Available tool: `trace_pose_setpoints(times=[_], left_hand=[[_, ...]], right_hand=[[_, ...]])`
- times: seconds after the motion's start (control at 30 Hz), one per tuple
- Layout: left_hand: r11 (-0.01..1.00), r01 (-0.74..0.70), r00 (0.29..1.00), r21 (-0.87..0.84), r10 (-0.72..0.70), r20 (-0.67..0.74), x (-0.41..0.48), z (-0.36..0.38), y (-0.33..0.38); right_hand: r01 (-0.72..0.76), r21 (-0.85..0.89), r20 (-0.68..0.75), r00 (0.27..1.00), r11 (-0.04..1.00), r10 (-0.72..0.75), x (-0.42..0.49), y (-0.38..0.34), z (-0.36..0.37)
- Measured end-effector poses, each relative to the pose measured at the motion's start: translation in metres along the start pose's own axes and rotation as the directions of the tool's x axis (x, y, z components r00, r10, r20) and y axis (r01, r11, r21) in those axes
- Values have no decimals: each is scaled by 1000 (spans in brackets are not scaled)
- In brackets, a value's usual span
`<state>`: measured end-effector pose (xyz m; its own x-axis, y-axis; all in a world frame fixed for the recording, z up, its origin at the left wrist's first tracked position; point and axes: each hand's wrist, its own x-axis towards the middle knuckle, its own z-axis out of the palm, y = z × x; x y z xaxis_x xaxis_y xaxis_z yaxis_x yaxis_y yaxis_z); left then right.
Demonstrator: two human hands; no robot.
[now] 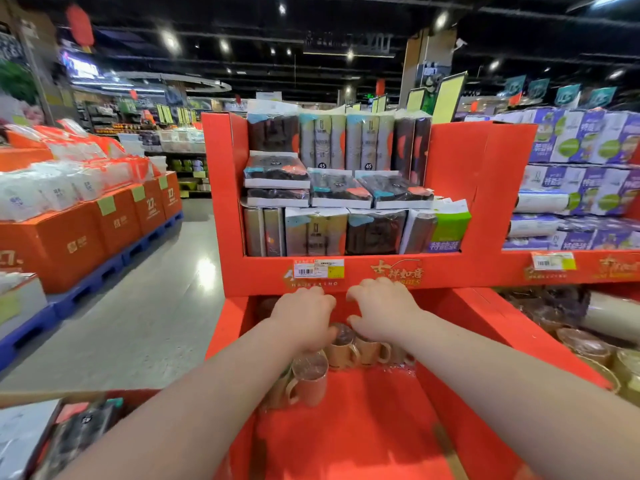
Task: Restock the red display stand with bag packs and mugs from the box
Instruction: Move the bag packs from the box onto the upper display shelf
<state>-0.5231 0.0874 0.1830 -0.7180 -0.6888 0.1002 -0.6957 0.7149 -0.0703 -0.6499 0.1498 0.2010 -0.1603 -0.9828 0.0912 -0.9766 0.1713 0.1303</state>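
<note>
Display stand (481, 188): matt red cardboard in front of you, with gold print.
Bag packs (341, 190): wrinkled clear plastic film, glossy.
Mugs (310, 379): smooth tan finish, and you can see shiny film over the tops.
Price label (318, 268): matt paper.
Floor (166, 306): smooth polished grey to your left, mirroring the lamps.
Pallet (86, 289): blue plastic, dull.

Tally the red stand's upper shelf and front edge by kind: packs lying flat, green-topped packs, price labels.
Packs lying flat: 4
Green-topped pack: 1
Price labels: 2
Total: 7
</note>
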Motion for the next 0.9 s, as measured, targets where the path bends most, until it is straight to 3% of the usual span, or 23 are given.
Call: trace_pose_setpoints(times=[0.5,0.9], left_hand=[[997,74,985,2,-73,156,-93,40,91],[971,241,920,-4,-227,321,-211,61,117]], right_hand=[[64,35,142,988,997,-68,-127,14,46],[214,152,236,940,965,-246,-204,-25,72]])
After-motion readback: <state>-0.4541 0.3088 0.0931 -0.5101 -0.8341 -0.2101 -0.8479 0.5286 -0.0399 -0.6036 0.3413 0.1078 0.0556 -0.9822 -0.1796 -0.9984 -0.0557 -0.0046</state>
